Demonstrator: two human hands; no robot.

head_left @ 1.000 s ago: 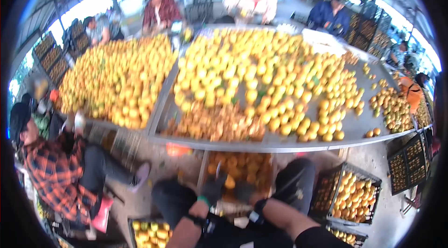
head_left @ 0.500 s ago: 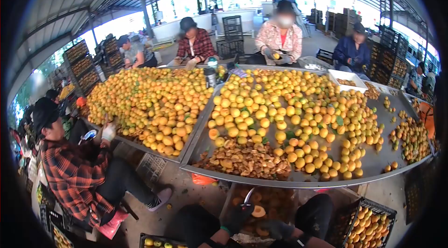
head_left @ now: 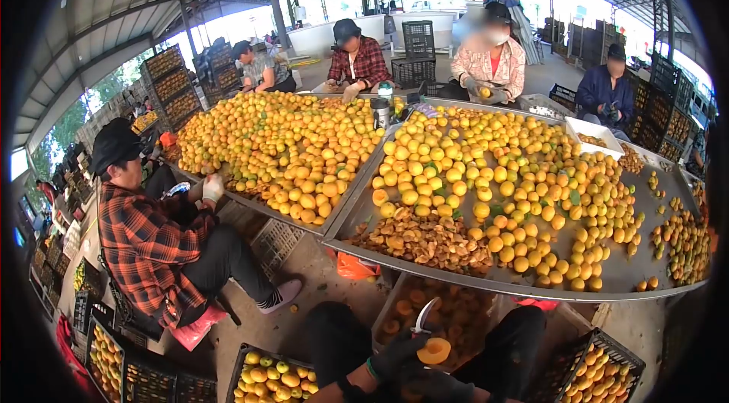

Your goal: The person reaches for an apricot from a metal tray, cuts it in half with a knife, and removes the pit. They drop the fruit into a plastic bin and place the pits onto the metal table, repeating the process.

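Observation:
My left hand [head_left: 396, 356], in a dark glove with a green band at the wrist, is closed on a small knife [head_left: 425, 315] with a curved blade pointing up. A halved orange fruit [head_left: 434, 351], apricot-like, shows its cut face right beside the left fingers. Just below the fruit is my right hand [head_left: 439, 385], also dark-gloved; its fingers are too dark to make out. Under both hands, between my knees, a crate [head_left: 383, 319] holds halved fruit.
A metal table [head_left: 645, 232] ahead carries whole fruit and a heap of brown fruit pieces [head_left: 425, 240]. Fruit crates [head_left: 275, 379] stand left and right of me. A co-worker in a plaid shirt [head_left: 148, 244] sits at left; several others sit across the table.
The view has shifted, so the table and people appear farther right. The knife and halved fruit have moved slightly right in view, and my right hand is lower and closer to the left.

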